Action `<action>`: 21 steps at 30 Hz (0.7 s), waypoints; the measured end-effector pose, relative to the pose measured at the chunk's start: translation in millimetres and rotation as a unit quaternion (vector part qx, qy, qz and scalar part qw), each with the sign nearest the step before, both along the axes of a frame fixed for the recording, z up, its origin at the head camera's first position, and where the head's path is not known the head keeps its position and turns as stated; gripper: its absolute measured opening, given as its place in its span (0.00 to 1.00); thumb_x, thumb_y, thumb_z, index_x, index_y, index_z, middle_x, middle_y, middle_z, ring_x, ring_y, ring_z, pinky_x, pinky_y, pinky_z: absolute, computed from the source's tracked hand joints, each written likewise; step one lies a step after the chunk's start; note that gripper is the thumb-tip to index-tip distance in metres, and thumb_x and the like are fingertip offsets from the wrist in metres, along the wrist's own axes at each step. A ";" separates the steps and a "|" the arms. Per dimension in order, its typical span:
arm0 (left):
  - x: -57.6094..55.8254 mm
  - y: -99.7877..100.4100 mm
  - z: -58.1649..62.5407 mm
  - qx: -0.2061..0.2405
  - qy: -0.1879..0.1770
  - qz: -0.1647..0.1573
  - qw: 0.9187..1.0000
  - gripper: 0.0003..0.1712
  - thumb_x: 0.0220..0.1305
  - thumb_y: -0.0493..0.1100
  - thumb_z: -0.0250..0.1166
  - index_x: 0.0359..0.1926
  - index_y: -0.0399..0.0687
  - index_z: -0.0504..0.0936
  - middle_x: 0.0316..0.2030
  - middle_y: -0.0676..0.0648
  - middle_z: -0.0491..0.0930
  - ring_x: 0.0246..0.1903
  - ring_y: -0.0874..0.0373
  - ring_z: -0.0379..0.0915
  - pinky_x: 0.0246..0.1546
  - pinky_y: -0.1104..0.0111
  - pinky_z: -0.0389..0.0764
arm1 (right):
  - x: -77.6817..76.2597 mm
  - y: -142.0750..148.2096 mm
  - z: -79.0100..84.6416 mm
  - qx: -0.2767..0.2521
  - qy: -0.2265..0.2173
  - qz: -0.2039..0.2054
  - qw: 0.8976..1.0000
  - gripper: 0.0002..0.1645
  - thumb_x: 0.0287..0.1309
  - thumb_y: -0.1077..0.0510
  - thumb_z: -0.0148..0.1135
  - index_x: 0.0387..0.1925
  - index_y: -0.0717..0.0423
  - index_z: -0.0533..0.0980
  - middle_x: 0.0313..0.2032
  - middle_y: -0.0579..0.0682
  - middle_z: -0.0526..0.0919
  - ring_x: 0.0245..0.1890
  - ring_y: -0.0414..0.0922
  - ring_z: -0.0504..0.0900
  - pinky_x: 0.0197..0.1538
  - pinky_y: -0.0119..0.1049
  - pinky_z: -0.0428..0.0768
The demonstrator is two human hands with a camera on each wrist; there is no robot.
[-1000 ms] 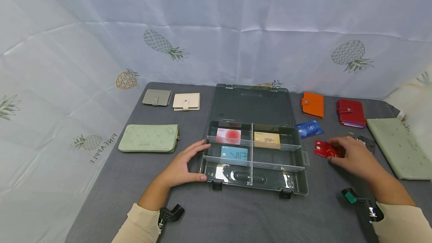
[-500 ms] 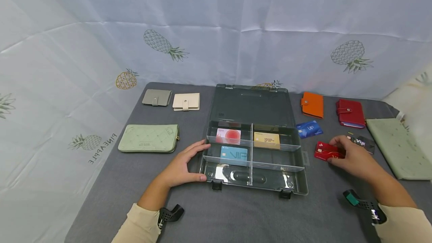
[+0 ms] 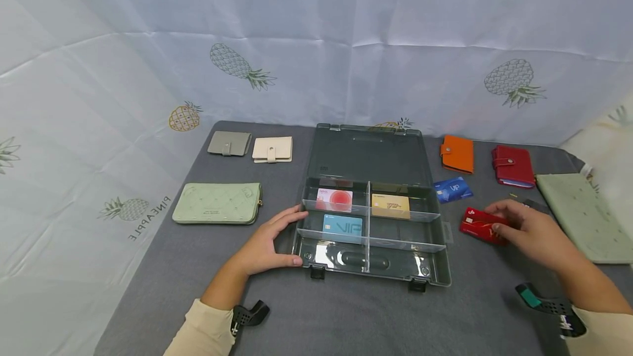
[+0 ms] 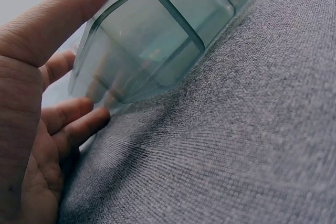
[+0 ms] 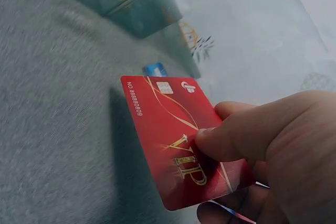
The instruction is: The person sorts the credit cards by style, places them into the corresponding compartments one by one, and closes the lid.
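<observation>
My right hand [image 3: 544, 238] pinches a red VIP card [image 3: 478, 224] between thumb and fingers, to the right of the box. In the right wrist view the red card [image 5: 157, 129] is tilted above the grey cloth, its gold lettering showing. My left hand [image 3: 267, 240] rests with spread fingers against the left side of a see-through grey compartment box [image 3: 368, 153], whose lid lies back. Its thumb touches the front left corner. Inside the box are a pink card [image 3: 326, 200], a gold card [image 3: 390, 205] and a light blue VIP card [image 3: 342, 225], each in its own compartment.
A blue card [image 3: 453, 189] lies right of the box; a dark card behind my right hand is mostly hidden. Orange [image 3: 457, 154] and red [image 3: 513, 166] wallets and a green pouch [image 3: 586, 218] lie right. Grey [image 3: 229, 143], cream [image 3: 273, 149] and green [image 3: 217, 202] wallets lie left.
My right hand has lifted and tilted the red card and moved slightly right and toward me, covering more of the dark card. My left hand has stayed at the box.
</observation>
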State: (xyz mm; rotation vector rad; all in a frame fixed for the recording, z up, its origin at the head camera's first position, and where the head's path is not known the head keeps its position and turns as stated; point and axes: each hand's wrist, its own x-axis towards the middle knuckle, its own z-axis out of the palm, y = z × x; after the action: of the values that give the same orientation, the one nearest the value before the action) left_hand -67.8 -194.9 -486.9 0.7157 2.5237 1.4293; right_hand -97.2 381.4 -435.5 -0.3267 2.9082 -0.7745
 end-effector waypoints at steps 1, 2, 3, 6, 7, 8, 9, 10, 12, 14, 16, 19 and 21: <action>0.2 0.1 0.3 0.000 -0.001 0.001 1.000 0.53 0.50 0.54 0.85 0.78 0.64 0.72 0.80 0.49 0.62 0.79 0.45 0.58 0.72 0.36 0.62 | 0.3 -1.3 2.7 -0.002 0.005 -0.002 1.000 0.21 0.66 0.66 0.72 0.58 0.57 0.78 0.45 0.61 0.87 0.40 0.51 0.80 0.33 0.29 0.78; 0.3 0.0 0.3 -0.001 -0.001 0.001 1.000 0.53 0.50 0.53 0.85 0.78 0.64 0.72 0.80 0.49 0.62 0.79 0.45 0.58 0.72 0.36 0.62 | 0.5 -2.3 5.5 -0.006 0.007 -0.003 1.000 0.21 0.66 0.66 0.71 0.58 0.58 0.79 0.44 0.59 0.87 0.39 0.47 0.79 0.33 0.30 0.78; 0.3 -0.1 0.3 -0.001 -0.001 0.001 1.000 0.53 0.50 0.53 0.85 0.78 0.64 0.72 0.80 0.49 0.62 0.79 0.45 0.58 0.72 0.36 0.62 | 0.8 -3.3 8.6 -0.011 0.010 -0.004 1.000 0.20 0.67 0.66 0.71 0.58 0.58 0.79 0.43 0.58 0.87 0.37 0.43 0.78 0.32 0.30 0.78; 0.3 -0.2 0.6 -0.003 0.000 0.000 1.000 0.53 0.51 0.53 0.85 0.78 0.64 0.72 0.81 0.49 0.62 0.79 0.45 0.58 0.72 0.35 0.62 | 1.3 -6.6 18.0 -0.017 0.019 -0.006 1.000 0.19 0.68 0.65 0.71 0.58 0.57 0.80 0.43 0.57 0.87 0.34 0.33 0.75 0.32 0.30 0.78; 0.4 -0.1 0.8 -0.003 0.000 0.000 1.000 0.53 0.50 0.53 0.85 0.78 0.64 0.72 0.81 0.49 0.62 0.79 0.45 0.58 0.72 0.36 0.62 | 1.2 -8.0 21.4 -0.020 0.020 -0.005 1.000 0.19 0.68 0.65 0.70 0.59 0.57 0.81 0.44 0.58 0.88 0.35 0.31 0.74 0.32 0.30 0.78; 0.4 -0.1 1.1 -0.001 0.000 0.000 1.000 0.53 0.50 0.53 0.85 0.78 0.63 0.72 0.81 0.49 0.62 0.78 0.44 0.58 0.72 0.36 0.62 | 1.1 -9.7 24.9 -0.025 0.020 -0.004 0.999 0.19 0.69 0.65 0.70 0.59 0.57 0.81 0.45 0.58 0.87 0.35 0.30 0.74 0.32 0.31 0.79; 0.5 0.0 1.4 -0.001 0.000 0.000 1.000 0.53 0.50 0.53 0.85 0.78 0.63 0.72 0.81 0.49 0.62 0.79 0.44 0.58 0.72 0.36 0.62 | 1.0 -12.0 28.4 -0.030 0.020 -0.003 0.999 0.19 0.69 0.65 0.70 0.59 0.57 0.81 0.46 0.59 0.87 0.36 0.30 0.74 0.32 0.31 0.80; 0.6 0.1 1.7 0.001 -0.001 -0.001 1.000 0.53 0.50 0.52 0.85 0.78 0.63 0.72 0.81 0.49 0.62 0.78 0.44 0.58 0.72 0.35 0.62 | 0.8 -14.5 31.7 -0.034 0.021 -0.002 0.999 0.18 0.69 0.65 0.70 0.59 0.57 0.81 0.47 0.60 0.87 0.36 0.30 0.74 0.32 0.31 0.80; 0.8 0.2 2.4 0.002 -0.002 0.000 1.000 0.53 0.50 0.52 0.85 0.78 0.62 0.73 0.80 0.49 0.62 0.78 0.44 0.58 0.72 0.35 0.62 | 0.6 -20.8 38.0 -0.044 0.022 -0.001 0.999 0.18 0.69 0.65 0.70 0.58 0.56 0.82 0.47 0.60 0.87 0.36 0.31 0.76 0.32 0.32 0.81; 0.9 0.2 2.7 0.001 -0.003 -0.001 1.000 0.53 0.50 0.52 0.84 0.78 0.62 0.73 0.81 0.49 0.62 0.79 0.44 0.58 0.71 0.35 0.62 | 0.8 -28.6 43.3 -0.052 0.019 0.000 0.998 0.17 0.70 0.64 0.70 0.58 0.56 0.82 0.48 0.61 0.87 0.36 0.32 0.77 0.32 0.32 0.81; 0.7 0.1 2.6 -0.001 -0.004 0.000 1.000 0.53 0.50 0.53 0.84 0.78 0.63 0.72 0.81 0.49 0.62 0.79 0.44 0.58 0.71 0.35 0.62 | 1.1 -37.7 47.1 -0.060 0.014 0.004 0.998 0.16 0.70 0.64 0.70 0.58 0.55 0.82 0.48 0.61 0.87 0.36 0.34 0.78 0.32 0.33 0.82; 0.2 -0.2 2.2 -0.003 -0.005 0.000 1.000 0.53 0.50 0.52 0.85 0.78 0.64 0.72 0.81 0.50 0.62 0.79 0.44 0.58 0.71 0.35 0.62 | 1.6 -53.5 50.9 -0.066 0.006 0.008 0.998 0.16 0.70 0.63 0.70 0.57 0.53 0.83 0.49 0.60 0.87 0.39 0.40 0.79 0.32 0.33 0.82; 0.0 -0.3 2.1 -0.003 -0.005 0.001 1.000 0.53 0.50 0.52 0.85 0.78 0.65 0.72 0.81 0.49 0.62 0.79 0.44 0.57 0.71 0.34 0.62 | 1.5 -64.2 52.6 -0.074 0.005 0.016 0.997 0.16 0.70 0.64 0.70 0.56 0.53 0.83 0.48 0.59 0.87 0.40 0.46 0.81 0.31 0.34 0.83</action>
State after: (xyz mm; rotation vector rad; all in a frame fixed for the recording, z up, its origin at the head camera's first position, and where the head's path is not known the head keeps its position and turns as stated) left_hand -67.7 -195.2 -484.8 0.7028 2.5205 1.4233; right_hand -95.8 317.2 -382.9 -0.3903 2.8541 -0.9874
